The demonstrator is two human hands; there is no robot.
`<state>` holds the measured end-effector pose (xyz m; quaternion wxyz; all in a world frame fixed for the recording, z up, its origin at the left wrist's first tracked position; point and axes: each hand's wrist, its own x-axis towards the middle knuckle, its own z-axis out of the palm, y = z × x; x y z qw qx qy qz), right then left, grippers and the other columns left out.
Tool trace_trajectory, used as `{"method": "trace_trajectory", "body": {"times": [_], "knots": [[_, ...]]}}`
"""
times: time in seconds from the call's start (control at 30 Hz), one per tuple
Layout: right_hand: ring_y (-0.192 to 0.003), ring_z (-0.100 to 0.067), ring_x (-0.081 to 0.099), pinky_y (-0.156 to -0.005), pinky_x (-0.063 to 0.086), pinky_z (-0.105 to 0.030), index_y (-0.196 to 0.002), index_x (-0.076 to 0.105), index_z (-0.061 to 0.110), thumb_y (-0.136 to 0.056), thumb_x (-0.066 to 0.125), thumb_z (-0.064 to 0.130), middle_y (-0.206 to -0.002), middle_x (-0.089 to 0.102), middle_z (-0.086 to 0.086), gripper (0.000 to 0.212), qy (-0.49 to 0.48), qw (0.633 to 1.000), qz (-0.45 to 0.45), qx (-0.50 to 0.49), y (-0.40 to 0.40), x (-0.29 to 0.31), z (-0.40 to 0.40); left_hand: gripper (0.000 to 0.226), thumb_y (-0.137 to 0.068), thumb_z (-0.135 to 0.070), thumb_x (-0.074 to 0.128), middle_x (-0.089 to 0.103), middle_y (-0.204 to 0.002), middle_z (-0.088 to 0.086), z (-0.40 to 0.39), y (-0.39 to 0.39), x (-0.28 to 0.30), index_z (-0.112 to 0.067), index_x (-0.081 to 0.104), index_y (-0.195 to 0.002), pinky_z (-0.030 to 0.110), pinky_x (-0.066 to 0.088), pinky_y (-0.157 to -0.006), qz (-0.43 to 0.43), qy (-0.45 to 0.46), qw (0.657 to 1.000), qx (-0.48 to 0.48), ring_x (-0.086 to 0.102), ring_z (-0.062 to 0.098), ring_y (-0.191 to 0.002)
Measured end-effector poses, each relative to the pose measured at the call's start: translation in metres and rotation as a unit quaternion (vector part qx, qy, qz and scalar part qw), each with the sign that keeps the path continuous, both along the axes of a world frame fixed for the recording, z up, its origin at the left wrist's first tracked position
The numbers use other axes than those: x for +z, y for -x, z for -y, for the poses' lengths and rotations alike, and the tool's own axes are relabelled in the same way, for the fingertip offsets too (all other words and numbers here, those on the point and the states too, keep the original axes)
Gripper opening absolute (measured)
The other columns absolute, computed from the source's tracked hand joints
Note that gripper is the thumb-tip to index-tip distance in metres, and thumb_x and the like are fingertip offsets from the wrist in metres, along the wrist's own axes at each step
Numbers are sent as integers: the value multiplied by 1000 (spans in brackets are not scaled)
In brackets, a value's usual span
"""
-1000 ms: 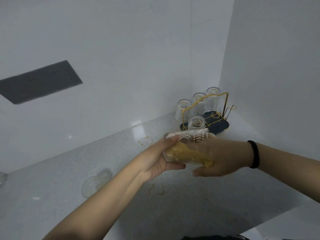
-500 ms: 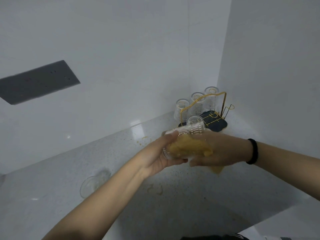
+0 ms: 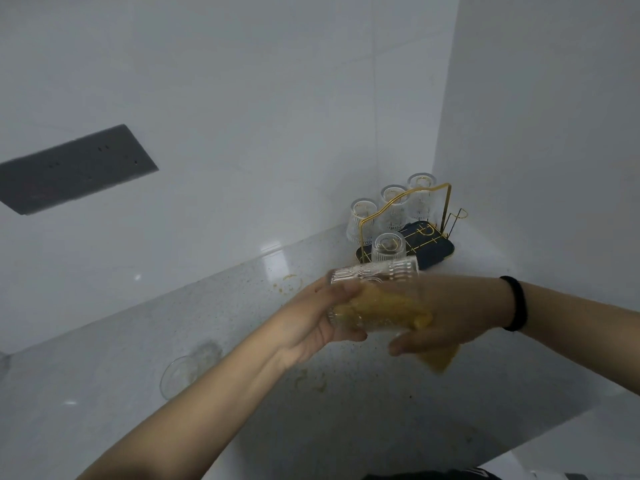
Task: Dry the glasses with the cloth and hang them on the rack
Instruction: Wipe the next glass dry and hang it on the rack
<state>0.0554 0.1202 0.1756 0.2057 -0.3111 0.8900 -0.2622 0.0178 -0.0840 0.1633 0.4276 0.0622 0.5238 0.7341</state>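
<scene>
White tiled walls meet in a corner behind a speckled grey countertop (image 3: 145, 341).

Ribbed glass (image 3: 374, 284) held in the air above the counter, near frame centre. Long axis roughly horizontal, running 9 to 3 o'clock; base end toward 9, open mouth toward 3, slightly raised at the 3 end.

Left hand (image 3: 311, 320) grips the base end, fingers curled round the glass. Right hand (image 3: 446, 317) is at the mouth end, fingers curled on the yellow cloth (image 3: 384, 308). Cloth is stuffed inside the glass, seen through the wall; a free corner hangs below the right hand at 5 o'clock. Black band (image 3: 517, 303) on the right wrist.

At 1 o'clock from the glass, in the corner: gold wire rack (image 3: 408, 199) on a dark tray (image 3: 436, 249), four glasses on it upside down, the nearest (image 3: 388, 245) just behind the held one.

At 8 o'clock, well apart: another clear glass (image 3: 180, 375) lying on the counter. Yellowish specks scattered on the surface. Dark grey panel (image 3: 72, 169) on the wall at 10 o'clock.
</scene>
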Motion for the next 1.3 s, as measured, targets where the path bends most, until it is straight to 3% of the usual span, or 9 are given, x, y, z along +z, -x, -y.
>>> {"method": "trace_trajectory", "body": {"times": [0.13,0.27,0.4,0.5,0.6,0.8,0.93,1.13,1.3], "knots": [[-101,-18,60,-94,47,-36,-124,54,20,-79,28,70,-112,64,-1,72,-35,996,-76,2,-3,-4,4,50,-83,-49,59,71,-82,17,1,-2,0,-7,63,-109,27,58,-52,73,80,993,-41,70,26,-62],[-106,-29,61,-95,50,-38,-114,61,15,-66,70,45,-114,65,-11,57,286,923,214,-141,4,11,-10,83,-59,-32,87,60,-124,10,3,-6,-16,-23,46,-130,42,59,-83,-147,70,987,7,68,29,-105],[-115,-25,58,-92,52,-32,-123,54,19,-53,85,39,-128,59,-11,78,351,849,366,-146,0,15,-7,71,-56,-20,84,65,-112,6,2,-7,-18,-19,52,-119,33,59,-72,-170,13,984,46,70,19,-93],[-116,-19,54,-96,45,-23,-132,43,22,-80,64,38,-134,52,-5,59,90,987,127,-23,-10,14,-1,70,-58,-30,92,72,-99,13,1,-7,-12,-10,56,-115,34,60,-63,-33,-39,999,3,73,24,-80],[-111,-18,55,-103,41,-32,-136,42,18,-94,46,41,-126,57,-4,49,-181,971,-143,61,-13,-1,3,50,-76,-41,73,71,-81,19,0,-3,-8,-3,62,-106,31,60,-53,98,18,994,-44,70,24,-61],[-97,-21,60,-91,49,-35,-114,59,17,-76,49,54,-108,63,-6,54,77,994,60,-45,3,14,-4,94,-56,-36,93,63,-125,13,-1,4,-17,-18,46,-136,41,60,-80,-24,-12,999,-38,69,29,-100],[-112,-21,58,-96,49,-29,-119,55,21,-72,69,31,-123,60,-7,50,262,913,289,-118,5,12,-11,55,-69,-12,73,64,-112,10,-6,0,-14,-18,54,-119,33,60,-62,-94,-5,995,35,70,23,-83],[-118,-16,51,-104,43,-36,-139,37,26,-89,53,45,-134,50,2,56,-174,980,-99,23,-3,-21,-4,31,-83,-35,64,71,-84,17,-4,-1,-1,-8,71,-98,24,54,-46,82,30,995,-54,69,29,-62],[-113,-15,56,-105,41,-37,-131,50,25,-84,32,60,-125,60,4,61,-41,991,-130,-3,1,-6,-3,60,-81,-46,70,67,-115,24,1,8,-8,-8,57,-125,40,62,-73,34,23,998,-47,71,32,-89]]}}
